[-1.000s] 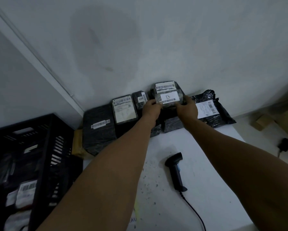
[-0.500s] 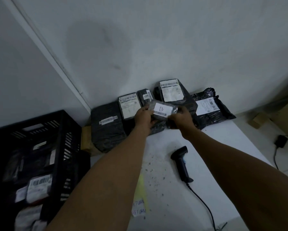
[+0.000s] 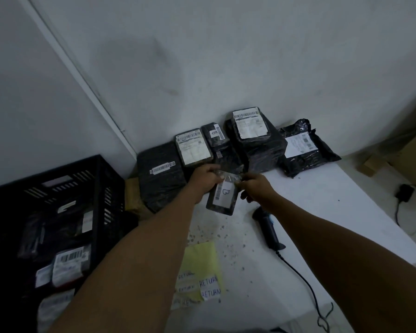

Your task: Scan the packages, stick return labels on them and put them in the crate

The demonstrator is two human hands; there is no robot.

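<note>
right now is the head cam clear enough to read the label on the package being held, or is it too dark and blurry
Head view: dim overall with a cool cast. The held package is slightly motion-blurred; its handwritten B reads, its barcode is only smeared stripes. Both the left hand and right hand look soft-edged. Wide-angle bending curves the table edge.

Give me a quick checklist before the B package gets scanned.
1. Package held: ok, left hand and right hand both grip its top edge above the table.
2. Barcode facing up: ok, it shows on the label beside the B.
3. Scanner within reach: ok, it lies just below the right hand.
4. A hand free for the scanner: not ok, both are busy.
5. Return labels ready: ok, they lie near the table's front.
6. Room in the crate: cannot tell, too dark.
</note>
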